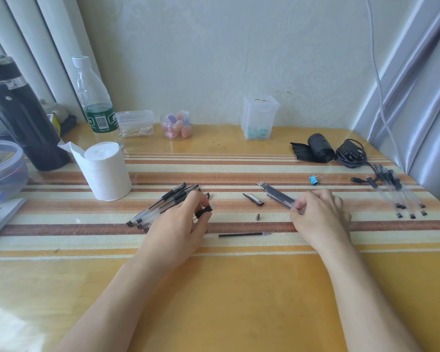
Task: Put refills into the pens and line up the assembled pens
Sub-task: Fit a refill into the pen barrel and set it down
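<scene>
Near ends of refills [277, 196] behind right hand [318, 214].

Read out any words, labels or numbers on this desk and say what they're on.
No text here can be quoted.
Water bottle, green label: white lettering and a barcode, too blurred to read.
Booklet at the left edge: one faint word, unreadable.

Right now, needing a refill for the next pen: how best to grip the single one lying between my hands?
Pinch the loose refill from above at mid-tube, across its width: it lies flat and crosswise, fine tip pointing right, nothing touching it.
</scene>
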